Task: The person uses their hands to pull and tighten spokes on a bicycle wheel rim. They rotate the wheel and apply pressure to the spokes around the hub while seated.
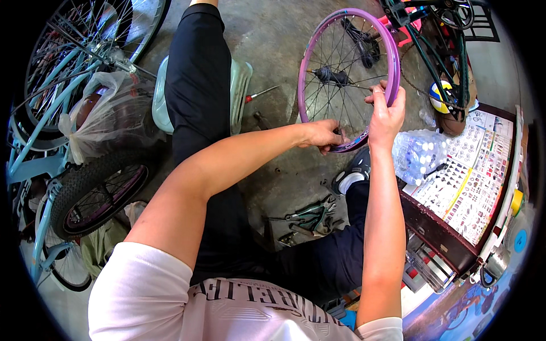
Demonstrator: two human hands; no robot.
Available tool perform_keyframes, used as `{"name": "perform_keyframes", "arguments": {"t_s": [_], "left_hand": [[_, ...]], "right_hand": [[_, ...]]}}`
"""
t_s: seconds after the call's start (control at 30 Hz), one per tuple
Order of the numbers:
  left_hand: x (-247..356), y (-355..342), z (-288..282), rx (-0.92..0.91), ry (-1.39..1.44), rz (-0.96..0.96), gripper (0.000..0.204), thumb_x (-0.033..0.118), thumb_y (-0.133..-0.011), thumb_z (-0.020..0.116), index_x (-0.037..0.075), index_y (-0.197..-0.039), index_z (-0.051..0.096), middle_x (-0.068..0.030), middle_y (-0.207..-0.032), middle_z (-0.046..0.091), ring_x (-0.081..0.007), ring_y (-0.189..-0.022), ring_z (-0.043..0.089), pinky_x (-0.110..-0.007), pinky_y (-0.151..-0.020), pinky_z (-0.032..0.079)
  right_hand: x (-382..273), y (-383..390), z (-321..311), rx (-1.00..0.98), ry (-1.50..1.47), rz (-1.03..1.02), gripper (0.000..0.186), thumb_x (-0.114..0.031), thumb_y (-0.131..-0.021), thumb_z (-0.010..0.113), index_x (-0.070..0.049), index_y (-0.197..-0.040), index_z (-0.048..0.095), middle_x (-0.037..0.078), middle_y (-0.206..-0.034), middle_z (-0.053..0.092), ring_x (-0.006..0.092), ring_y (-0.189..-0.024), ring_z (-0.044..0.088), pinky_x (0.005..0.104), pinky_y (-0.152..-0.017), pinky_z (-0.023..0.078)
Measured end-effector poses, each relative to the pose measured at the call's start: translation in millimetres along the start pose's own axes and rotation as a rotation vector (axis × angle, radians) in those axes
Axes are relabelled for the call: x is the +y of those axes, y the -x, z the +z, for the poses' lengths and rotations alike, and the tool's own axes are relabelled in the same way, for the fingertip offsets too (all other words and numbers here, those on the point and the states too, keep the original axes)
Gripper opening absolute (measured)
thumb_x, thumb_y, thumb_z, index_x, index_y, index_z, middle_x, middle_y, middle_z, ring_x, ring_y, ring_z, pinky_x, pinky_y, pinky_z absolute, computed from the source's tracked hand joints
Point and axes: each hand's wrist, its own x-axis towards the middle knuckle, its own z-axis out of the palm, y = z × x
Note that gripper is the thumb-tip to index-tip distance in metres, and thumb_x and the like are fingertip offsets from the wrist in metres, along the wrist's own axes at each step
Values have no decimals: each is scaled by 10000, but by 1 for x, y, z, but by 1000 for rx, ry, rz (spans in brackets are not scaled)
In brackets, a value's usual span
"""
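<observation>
A purple bicycle wheel rim (305,67) with black spokes and a black hub (331,77) stands tilted in front of me, without a tyre. My right hand (387,111) is closed around the rim's right side, thumb and fingers toward the spokes. At the rim's lower edge, my left hand (325,135) has its fingers curled on the rim near the spoke ends. Whether a small part lies between those fingertips is hidden.
Pliers and other tools (315,216) lie on the floor below the wheel. A red-handled screwdriver (261,94) is near a pale green stool (242,79). Bicycles (62,96) and a tyred wheel (99,193) crowd the left. Packed bottles (420,153) and a printed-sheet-topped cabinet (472,170) stand right.
</observation>
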Motion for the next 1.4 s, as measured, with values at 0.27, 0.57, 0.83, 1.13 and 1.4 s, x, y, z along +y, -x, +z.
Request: {"name": "perform_keyframes", "arguments": {"t_s": [0.27,0.57,0.83,1.13,1.4], "left_hand": [[-20,-15,-13,1,-25,-9,399,78,-1009,543,4,-1401,565,-103,-937,712,-177,-710,720,-347,-670,596],[-11,-1,-4,297,-598,162,418,12,-904,579,-2,-1315,654,-159,-984,744,-187,-673,734,-366,-687,601],[-1,6,-10,-33,203,-50,486,20,-906,619,-23,-1381,523,-110,-1045,667,-179,-726,680,-359,-678,589],[-3,-3,-7,-53,54,-50,310,129,-968,652,8,-1242,570,-57,-878,642,-142,-673,631,-339,-658,589],[-5,0,7,174,-100,-27,308,54,-971,553,-43,-1252,633,-140,-909,714,-190,-774,751,-387,-699,609]], "right_hand": [[4,-1,-3,20,6,18,238,-141,-959,654,23,-1125,605,86,-958,685,147,-743,671,305,-730,521],[5,-3,-4,23,-1,14,224,-129,-958,652,23,-1117,608,89,-958,685,146,-742,671,305,-731,527],[4,-3,-6,-1,-4,14,210,-119,-957,654,23,-1104,607,88,-967,681,139,-744,665,301,-728,528],[0,2,2,21,-12,2,207,-125,-960,654,17,-1100,602,79,-972,673,140,-750,661,304,-729,523],[1,-1,0,-15,13,8,209,-125,-963,649,15,-1112,604,74,-955,682,146,-748,672,310,-736,530]]}}
